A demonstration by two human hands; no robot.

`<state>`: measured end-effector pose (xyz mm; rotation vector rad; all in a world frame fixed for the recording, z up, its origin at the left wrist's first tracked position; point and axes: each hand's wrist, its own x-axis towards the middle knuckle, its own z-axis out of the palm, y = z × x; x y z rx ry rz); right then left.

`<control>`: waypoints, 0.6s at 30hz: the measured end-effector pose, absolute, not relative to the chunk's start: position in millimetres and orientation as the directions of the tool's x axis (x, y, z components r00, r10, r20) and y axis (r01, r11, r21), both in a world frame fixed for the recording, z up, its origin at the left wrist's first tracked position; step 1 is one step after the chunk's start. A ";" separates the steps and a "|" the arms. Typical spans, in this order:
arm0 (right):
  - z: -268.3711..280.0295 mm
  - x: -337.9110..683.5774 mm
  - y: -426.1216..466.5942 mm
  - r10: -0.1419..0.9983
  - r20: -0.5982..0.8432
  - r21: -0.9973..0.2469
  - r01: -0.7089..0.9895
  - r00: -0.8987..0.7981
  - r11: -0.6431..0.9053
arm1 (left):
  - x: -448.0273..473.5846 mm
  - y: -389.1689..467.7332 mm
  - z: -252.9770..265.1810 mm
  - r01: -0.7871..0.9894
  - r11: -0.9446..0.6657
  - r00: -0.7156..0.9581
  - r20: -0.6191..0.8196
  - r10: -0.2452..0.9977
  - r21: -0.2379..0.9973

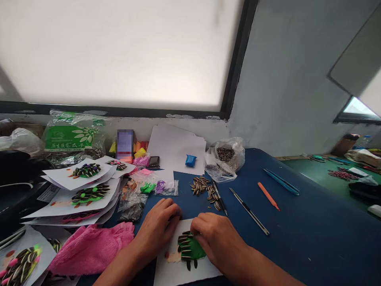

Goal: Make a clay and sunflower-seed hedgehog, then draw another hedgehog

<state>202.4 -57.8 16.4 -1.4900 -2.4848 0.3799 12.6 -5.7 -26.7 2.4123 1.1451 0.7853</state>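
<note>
A sheet of white paper (166, 274) lies in front of me, bearing a flattened patch of green modelling clay (196, 249) and a pale clay part (174, 256) at its left. Striped sunflower seeds (186, 247) are stuck in the green clay in rows, with two dark seeds below it. My right hand (218, 234) is over the clay's upper right, thumb and fingers pinched around a sunflower seed at its top edge; the fingertips are partly hidden. By the paper's upper left edge, my left hand (160, 222) rests with curled fingers pressed together; whatever they hold is hidden.
Loose sunflower seeds (202, 186) lie beyond the paper, near a pen (219, 198), a craft knife (250, 210), an orange marker (268, 196) and blue tweezers (281, 181). A seed bag (224, 157) stands behind. Finished pictures (86, 198) and a pink cloth (95, 248) fill the left.
</note>
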 end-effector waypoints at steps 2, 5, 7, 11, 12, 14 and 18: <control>15.4 202.7 -57.0 0.884 0.058 -0.355 0.818 -0.464 0.452 | 13.2 -7.5 -25.0 0.571 -0.622 0.536 0.331 0.777 0.536; 15.0 202.8 -56.3 0.876 0.065 -0.365 0.806 -0.477 0.466 | 13.9 -10.9 -20.3 0.509 -0.616 0.559 0.314 0.768 0.601; 15.2 202.9 -56.0 0.869 0.070 -0.359 0.800 -0.490 0.480 | 13.5 -12.1 -16.4 0.464 -0.582 0.561 0.286 0.777 0.668; 16.1 203.5 -55.4 0.864 0.079 -0.384 0.785 -0.497 0.486 | 11.7 -10.8 -9.7 0.445 -0.488 0.580 0.173 0.796 0.751; 16.3 203.6 -55.3 0.865 0.077 -0.392 0.783 -0.496 0.483 | 11.5 -10.1 -8.8 0.455 -0.470 0.587 0.142 0.797 0.756; 16.8 203.7 -55.1 0.866 0.072 -0.403 0.780 -0.495 0.479 | 11.5 -8.6 -7.9 0.479 -0.452 0.589 0.107 0.801 0.752; 18.8 203.3 -54.0 0.856 0.065 -0.395 0.774 -0.513 0.495 | 12.0 -6.1 -7.9 0.518 -0.459 0.603 0.073 0.794 0.722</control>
